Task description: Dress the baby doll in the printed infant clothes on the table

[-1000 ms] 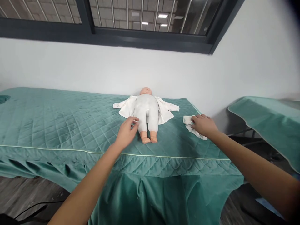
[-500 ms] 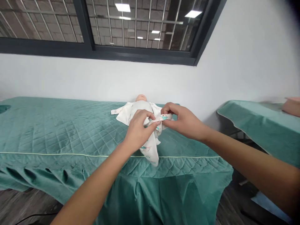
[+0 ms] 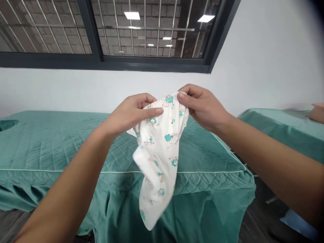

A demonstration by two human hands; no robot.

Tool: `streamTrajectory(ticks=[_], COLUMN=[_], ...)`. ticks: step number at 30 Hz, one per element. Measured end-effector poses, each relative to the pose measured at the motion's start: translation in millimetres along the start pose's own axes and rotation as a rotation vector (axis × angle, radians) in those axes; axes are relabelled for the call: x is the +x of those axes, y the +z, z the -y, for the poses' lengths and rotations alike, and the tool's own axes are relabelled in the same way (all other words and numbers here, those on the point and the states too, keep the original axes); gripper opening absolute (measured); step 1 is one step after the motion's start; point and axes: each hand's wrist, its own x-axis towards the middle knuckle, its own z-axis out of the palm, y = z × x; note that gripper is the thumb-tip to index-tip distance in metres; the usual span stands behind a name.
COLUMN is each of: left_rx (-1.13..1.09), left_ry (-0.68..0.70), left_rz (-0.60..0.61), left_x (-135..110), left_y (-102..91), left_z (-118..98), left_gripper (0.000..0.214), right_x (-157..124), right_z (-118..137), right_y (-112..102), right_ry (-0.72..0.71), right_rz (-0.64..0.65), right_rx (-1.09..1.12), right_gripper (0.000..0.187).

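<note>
Both my hands hold up a small white baby garment (image 3: 159, 155) printed with teal and pink cartoon figures. My left hand (image 3: 131, 113) pinches its top edge on the left, and my right hand (image 3: 201, 106) pinches the same edge on the right. The cloth hangs down in front of me, its lower end dangling past the bed's front edge. It hides the baby doll that lay on the green quilted bed (image 3: 63, 148); only a sliver of white cloth shows beside my left hand.
A white wall and a dark-framed barred window (image 3: 141, 33) stand behind the bed. A second green-covered bed (image 3: 283, 128) is at the right, with a pinkish object (image 3: 316, 113) on it. Dark floor shows between the beds.
My hands have lifted the printed garment from low over the doll up toward the camera and spread its top edge apart. A second ago my right hand was on it beside the doll.
</note>
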Motion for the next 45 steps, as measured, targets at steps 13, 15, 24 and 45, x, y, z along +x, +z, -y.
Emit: streamTrajectory(ticks=[13,15,24,45], left_rx=[-0.154,-0.122,-0.151,-0.368], left_ry=[0.129,0.084,-0.050,-0.231], left_rz=[-0.265,-0.202,0.080,-0.010], left_x=[12.2,10.4,13.3,10.6], left_y=[-4.1,-3.1,38.3,41.4], left_z=[-6.0,3.8,40.0,107.8], left_gripper=[0.022,0.026,0.033,0.030], right_x=[-11.6,-15.4,-2.7,-13.5], right_z=[4.4,-3.4,-23.6,-94.5], right_y=[0.5,-2.5,3.5,11.2], right_ry=[0.250,0.231,0.165,0.407], right_rz=[0.365,0.334,0.106,-0.146], right_rx=[-0.074,-0.084,-0.020,0.382], right_gripper=[0.034,0.033,0.040,0.018])
